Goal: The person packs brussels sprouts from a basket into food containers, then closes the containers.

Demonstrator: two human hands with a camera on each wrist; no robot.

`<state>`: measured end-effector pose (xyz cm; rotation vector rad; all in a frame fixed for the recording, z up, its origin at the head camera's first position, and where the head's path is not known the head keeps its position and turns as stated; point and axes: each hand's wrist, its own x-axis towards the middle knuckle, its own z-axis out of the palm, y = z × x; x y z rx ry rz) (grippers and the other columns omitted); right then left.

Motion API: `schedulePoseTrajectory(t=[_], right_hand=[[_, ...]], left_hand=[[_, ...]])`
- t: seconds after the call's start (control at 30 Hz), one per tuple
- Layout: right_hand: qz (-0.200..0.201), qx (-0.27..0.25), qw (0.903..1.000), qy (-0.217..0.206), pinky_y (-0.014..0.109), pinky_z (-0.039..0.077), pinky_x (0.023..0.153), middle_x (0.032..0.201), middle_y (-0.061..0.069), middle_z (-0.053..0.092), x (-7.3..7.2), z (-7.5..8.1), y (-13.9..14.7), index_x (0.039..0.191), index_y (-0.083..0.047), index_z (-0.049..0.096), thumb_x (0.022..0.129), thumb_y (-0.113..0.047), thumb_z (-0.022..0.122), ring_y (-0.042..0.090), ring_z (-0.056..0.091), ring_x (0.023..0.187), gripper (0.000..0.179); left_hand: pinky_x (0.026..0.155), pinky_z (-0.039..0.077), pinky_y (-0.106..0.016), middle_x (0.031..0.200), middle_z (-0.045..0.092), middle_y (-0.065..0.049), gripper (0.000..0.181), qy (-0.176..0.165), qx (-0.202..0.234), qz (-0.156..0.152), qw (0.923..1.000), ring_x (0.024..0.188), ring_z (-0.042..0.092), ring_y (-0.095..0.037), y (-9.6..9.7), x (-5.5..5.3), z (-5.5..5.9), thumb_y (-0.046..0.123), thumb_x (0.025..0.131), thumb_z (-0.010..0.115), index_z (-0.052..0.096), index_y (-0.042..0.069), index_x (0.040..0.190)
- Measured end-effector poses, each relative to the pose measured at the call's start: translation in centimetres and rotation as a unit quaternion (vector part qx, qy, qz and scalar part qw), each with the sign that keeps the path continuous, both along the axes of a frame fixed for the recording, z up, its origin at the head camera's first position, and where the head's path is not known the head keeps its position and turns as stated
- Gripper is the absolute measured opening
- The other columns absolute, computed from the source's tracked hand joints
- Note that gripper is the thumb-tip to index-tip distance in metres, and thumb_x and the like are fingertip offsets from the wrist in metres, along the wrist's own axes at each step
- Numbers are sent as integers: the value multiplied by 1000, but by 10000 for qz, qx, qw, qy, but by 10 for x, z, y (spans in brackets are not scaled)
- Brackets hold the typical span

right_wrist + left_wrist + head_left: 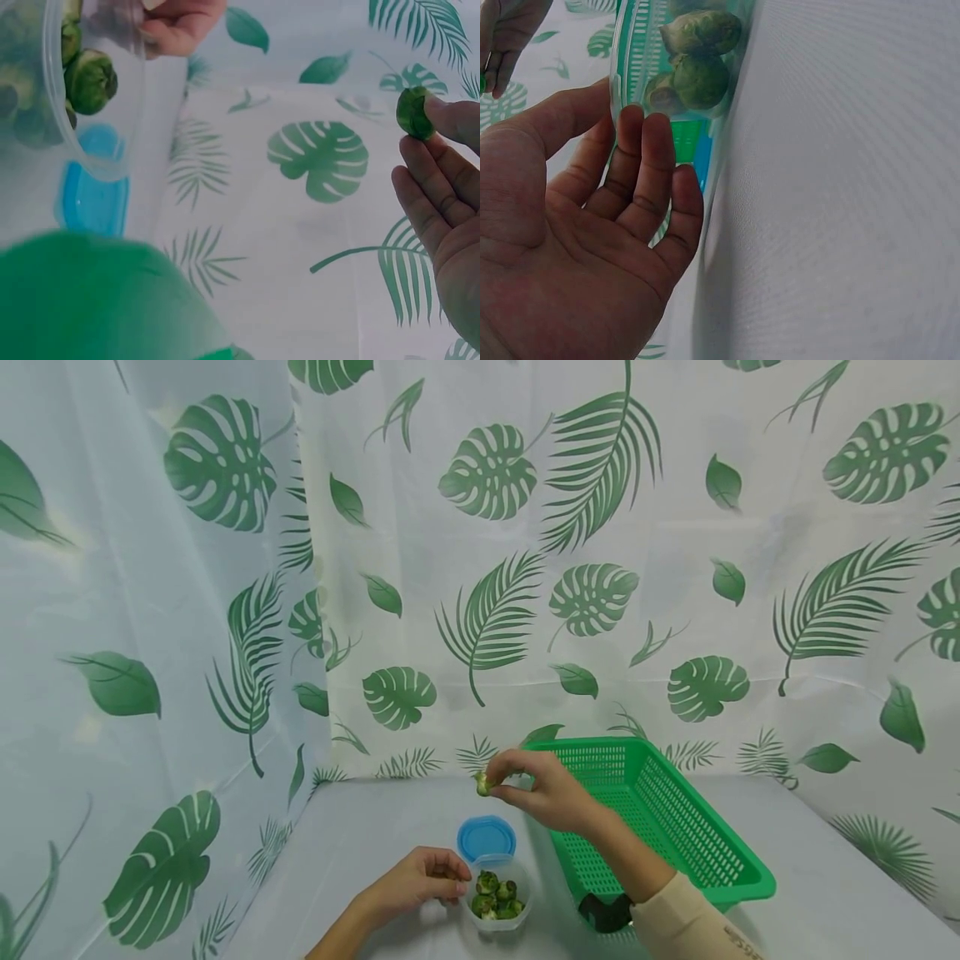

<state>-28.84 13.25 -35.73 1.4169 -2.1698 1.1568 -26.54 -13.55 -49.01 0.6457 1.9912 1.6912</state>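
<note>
My right hand (547, 789) is raised at the near-left part of the green basket, pinching a Brussels sprout (482, 784) between thumb and fingertips. That sprout (415, 113) also shows in the right wrist view, against the patterned backdrop. On the table below stands a clear plastic container (500, 928) with several Brussels sprouts (486, 883) in it. My left hand (420, 883) is at the container's left side, its relaxed fingertips (658, 135) touching or almost touching the wall near the rim.
Behind the container lies a blue lid (486, 839). The large green plastic basket (693, 802) stands on the right under my right forearm. A black object (604, 912) shows by the right cuff. A leaf-patterned sheet (510, 635) hangs at the back and sides of the white table (375, 818).
</note>
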Motion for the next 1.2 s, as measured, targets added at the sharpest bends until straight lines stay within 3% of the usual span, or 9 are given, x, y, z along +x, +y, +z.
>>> schedulePoseTrajectory(t=[0.53,0.9,1.2], right_hand=[[-30,58,9989,-456,31,61,87,102,0,75,4,-17,-4,106,-12,72,96,-5,74,15,72,98,12],[-89,362,9966,-738,30,60,87,102,4,76,3,-25,0,106,-11,73,98,-9,73,19,74,96,9],[27,631,9936,-931,29,60,86,100,1,75,1,-35,-1,104,-13,72,97,-7,73,12,74,93,9]], left_hand=[[77,58,-30,95,72,1,32,-2,-44,75,10000,84,67,-14,0,-1,0,17,99,71,68,-8,118],[77,58,-29,96,72,1,32,25,-37,49,10000,85,67,-13,1,-2,-1,17,99,71,67,-9,118],[77,58,-30,96,72,1,32,0,-33,51,10000,85,67,-14,0,-2,-2,17,99,70,67,-8,118]])
